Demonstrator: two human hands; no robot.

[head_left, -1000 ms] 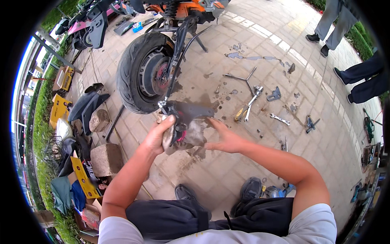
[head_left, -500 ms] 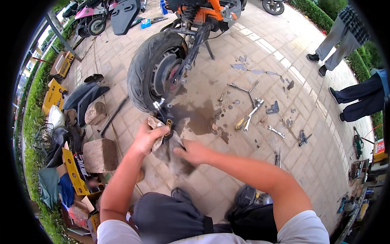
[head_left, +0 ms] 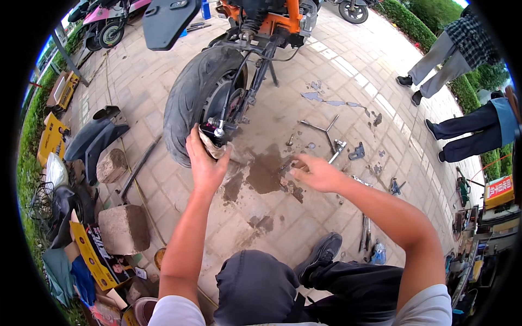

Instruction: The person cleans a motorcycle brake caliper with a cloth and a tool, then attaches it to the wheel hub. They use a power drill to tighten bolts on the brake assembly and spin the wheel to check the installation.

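My left hand [head_left: 205, 163] grips a dirty pale rag [head_left: 213, 145] wrapped round a dark brake part [head_left: 211, 129] with a silver hose fitting [head_left: 219, 132], low beside the scooter's rear wheel [head_left: 182, 98]. My right hand [head_left: 312, 174] hangs over a wet stain on the paving, fingers loosely curled and apart, with nothing clearly in them. Just beyond it lie a Y-shaped wrench [head_left: 326, 130], a ratchet [head_left: 337, 151] and a small dark metal bracket [head_left: 356, 153].
Two people [head_left: 435, 65] [head_left: 473, 133] stand at the right. Concrete blocks [head_left: 124, 228], a black body panel [head_left: 98, 136], cardboard boxes [head_left: 98, 255] and a metal bar [head_left: 138, 168] lie at the left. A pink scooter [head_left: 106, 24] stands behind; more tools [head_left: 462, 228] crowd the right edge.
The rag and brake part have moved from between my hands toward the wheel with my left hand. My right hand has come off the rag and moved right. My left knee has come forward.
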